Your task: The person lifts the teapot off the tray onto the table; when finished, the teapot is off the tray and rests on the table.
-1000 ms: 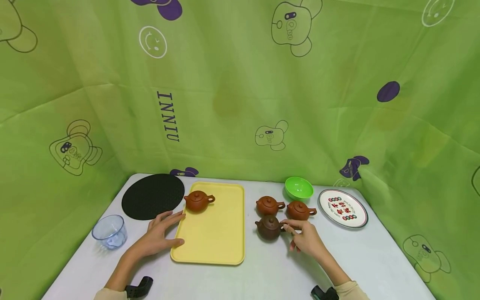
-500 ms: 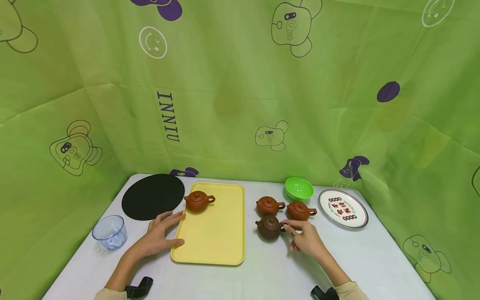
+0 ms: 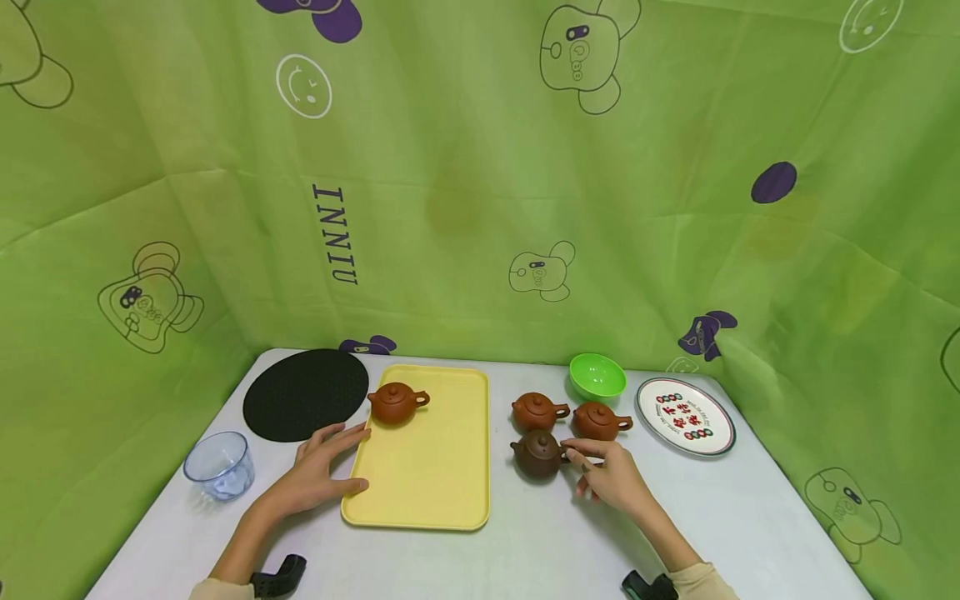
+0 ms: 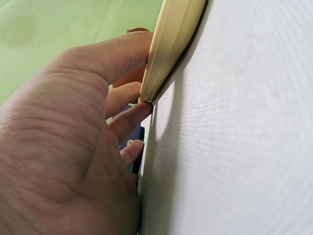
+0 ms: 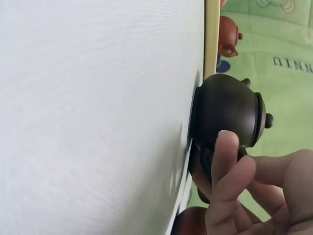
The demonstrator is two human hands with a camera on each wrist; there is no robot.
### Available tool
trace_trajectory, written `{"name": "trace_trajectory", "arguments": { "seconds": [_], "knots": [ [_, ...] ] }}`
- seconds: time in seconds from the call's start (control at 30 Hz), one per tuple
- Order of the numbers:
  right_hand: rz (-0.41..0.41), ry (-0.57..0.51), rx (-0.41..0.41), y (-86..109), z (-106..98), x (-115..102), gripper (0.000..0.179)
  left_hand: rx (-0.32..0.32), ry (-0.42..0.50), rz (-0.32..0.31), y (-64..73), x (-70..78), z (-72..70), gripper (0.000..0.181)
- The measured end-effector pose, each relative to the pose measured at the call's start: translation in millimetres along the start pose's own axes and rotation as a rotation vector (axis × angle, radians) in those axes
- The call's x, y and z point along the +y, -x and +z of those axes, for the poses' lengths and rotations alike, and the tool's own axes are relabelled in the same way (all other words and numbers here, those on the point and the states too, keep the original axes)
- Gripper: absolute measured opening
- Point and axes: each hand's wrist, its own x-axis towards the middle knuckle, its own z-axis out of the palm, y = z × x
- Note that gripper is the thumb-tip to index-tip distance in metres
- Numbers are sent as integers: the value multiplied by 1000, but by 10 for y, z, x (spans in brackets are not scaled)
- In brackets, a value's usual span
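My left hand [image 3: 318,475] touches the left edge of a yellow tray [image 3: 438,483], its fingers spread along the rim and the thumb near the front corner. In the left wrist view the fingertips [image 4: 142,107] meet the tray's outer wall. A reddish-brown teapot [image 3: 394,403] sits at the tray's back left. To the right, my right hand [image 3: 611,477] pinches the handle of a dark brown teapot [image 3: 537,456], which stands upright on the table; fingers hide part of that handle in the right wrist view. Two more reddish-brown teapots, one left [image 3: 536,412] and one right [image 3: 597,422], stand just behind it.
A green bowl [image 3: 597,377] and a white plate [image 3: 686,417] with red lettering lie at the back right. On the left are a black round mat [image 3: 306,394] and a clear glass bowl [image 3: 220,465]. Green cloth [image 3: 450,167] surrounds the white table [image 3: 420,567].
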Motion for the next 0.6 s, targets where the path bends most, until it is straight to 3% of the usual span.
{"name": "trace_trajectory", "arguments": {
  "seconds": [0.6],
  "knots": [
    [-81, -65, 55, -79, -67, -215, 31, -6, -1, -7, -4, -20, 17, 79]
  ]
}}
